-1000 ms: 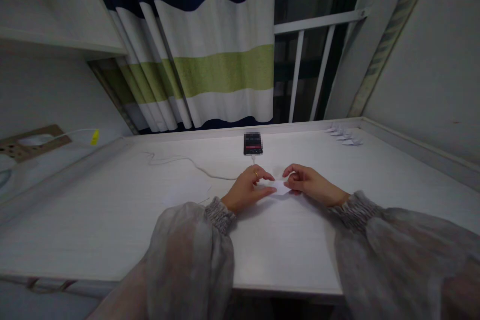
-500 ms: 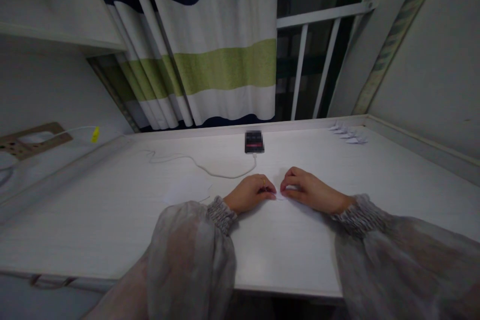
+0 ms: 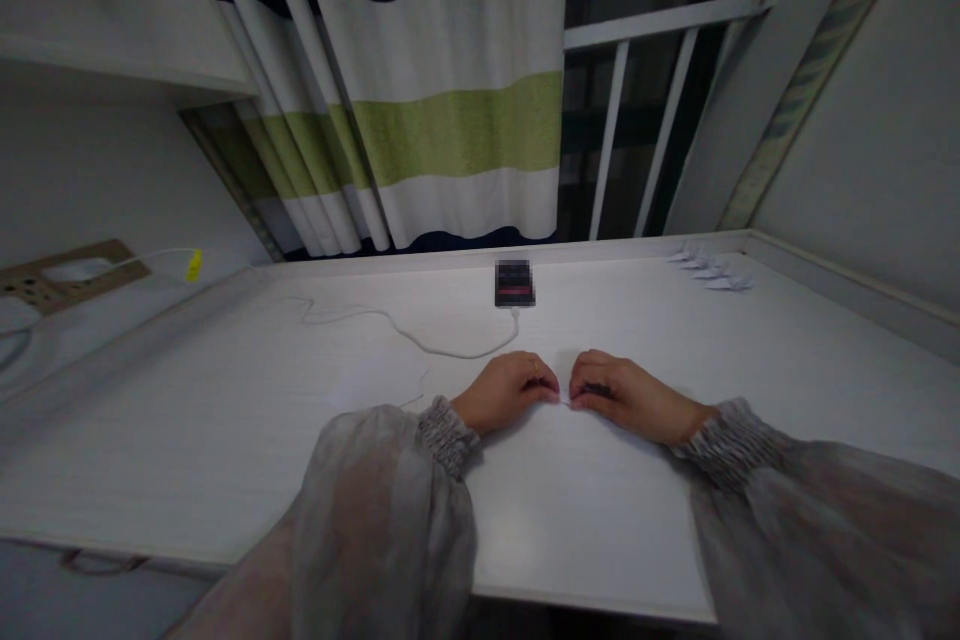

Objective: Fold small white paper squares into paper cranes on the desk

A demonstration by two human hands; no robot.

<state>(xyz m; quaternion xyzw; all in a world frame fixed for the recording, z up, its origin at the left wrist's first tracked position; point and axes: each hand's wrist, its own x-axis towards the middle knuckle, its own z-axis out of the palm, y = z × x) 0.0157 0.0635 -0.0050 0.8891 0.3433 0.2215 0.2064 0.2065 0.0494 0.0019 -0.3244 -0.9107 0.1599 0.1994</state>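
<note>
Over the middle of the white desk, my left hand point(image 3: 511, 390) is closed in a pinch, its thumb and fingertips meeting at a small piece of white paper point(image 3: 565, 402). Facing it from the right, my right hand point(image 3: 626, 392) pinches the same piece. Only a thin sliver of the paper shows in the gap between the fingertips; the fingers hide the rest. Both wrists come out of gathered cuffs on sheer grey sleeves.
A phone point(image 3: 514, 283) lies beyond my hands, with a white cable point(image 3: 450, 353) running left. White paper point(image 3: 375, 378) lies left of my left hand. Several small folded paper pieces point(image 3: 709, 270) sit in a row at the back right. A socket strip point(image 3: 71, 275) is at the left wall.
My right hand's fingers have curled in more and come slightly lower. Less of the small paper shows between my hands. The whole view has shifted a little.
</note>
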